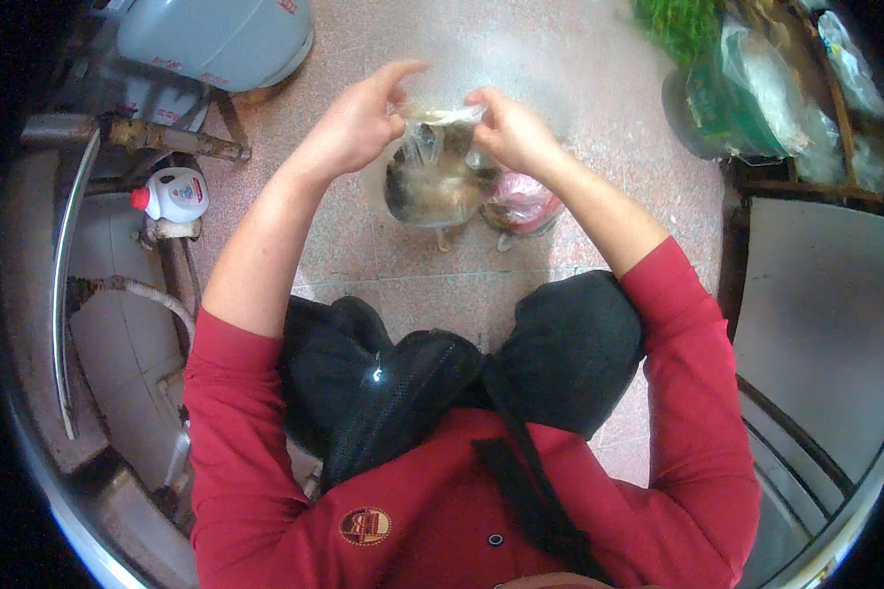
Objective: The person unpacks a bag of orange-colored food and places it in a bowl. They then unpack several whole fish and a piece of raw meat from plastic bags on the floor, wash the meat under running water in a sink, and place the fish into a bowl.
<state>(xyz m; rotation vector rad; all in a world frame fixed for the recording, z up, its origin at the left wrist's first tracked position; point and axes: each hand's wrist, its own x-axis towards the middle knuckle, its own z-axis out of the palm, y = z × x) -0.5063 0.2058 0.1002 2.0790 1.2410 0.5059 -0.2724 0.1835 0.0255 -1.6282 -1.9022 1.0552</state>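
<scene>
Both of my hands are over the tiled floor in front of my knees, at the mouth of a clear plastic bag [438, 195]. My left hand [357, 121] pinches the left side of the gathered rim, its index finger stretched out. On the opposite side, my right hand [514, 132] grips the rim between thumb and fingers. Brownish and dark contents show through the bag, too blurred to name. Close against it, below my right wrist, lies a second plastic bag [521, 200] with pink-red contents. A hazy blur covers the view just beyond my hands.
A grey gas cylinder [214, 40] stands at upper left. Below it are a rusty metal bar [177, 140], a white jug with a red cap [177, 194] and a corrugated hose [147, 288]. At upper right are a green tub [714, 110], leafy greens [681, 26] and a metal panel [818, 294].
</scene>
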